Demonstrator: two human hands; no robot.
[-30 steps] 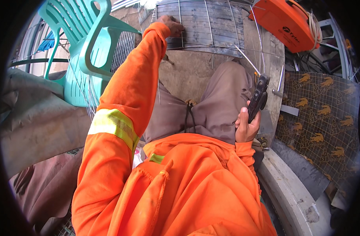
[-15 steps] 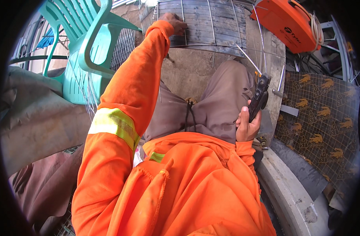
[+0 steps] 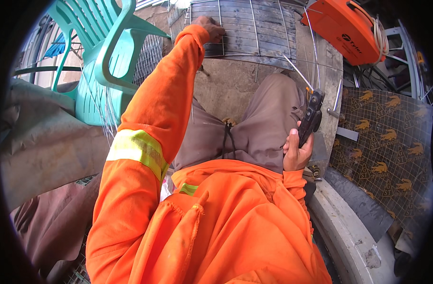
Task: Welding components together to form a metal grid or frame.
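Wire mesh [image 3: 254,26] is ahead of you at top of frame, just left of the panel's R edge at its widest; thin bars cross in a grid, long bars running roughly away from you; a dark slatted panel [image 3: 274,40] shows under it; brownish base [image 3: 226,83] nearer you, floor or surface, can't tell which.

Your L hand [image 3: 210,29] is at the mesh's left part, fingers curled by a bar; can't tell if it's gripping or just resting; it's clearly the nearer hand to the mesh. Your R hand [image 3: 298,150] is wrapped round a black rod holder [image 3: 312,116], low on the right by your R thigh, well apart from the mesh; holder's long axis tips up & slightly right; a thin rod [image 3: 298,73] slants up-left from its head, far end near the panel's lower R corner; so mesh lies ahead & left of R hand, w/ the rod angled that way; contact btwn rod end & panel can't be made out.

Further out: orange machine [image 3: 337,28] w/ pale coiled cable [image 3: 380,35], upper R; dark printed board [image 3: 387,151] far R; green plastic chair [image 3: 91,106] upper L, loose wires [image 3: 104,111] by its seat.
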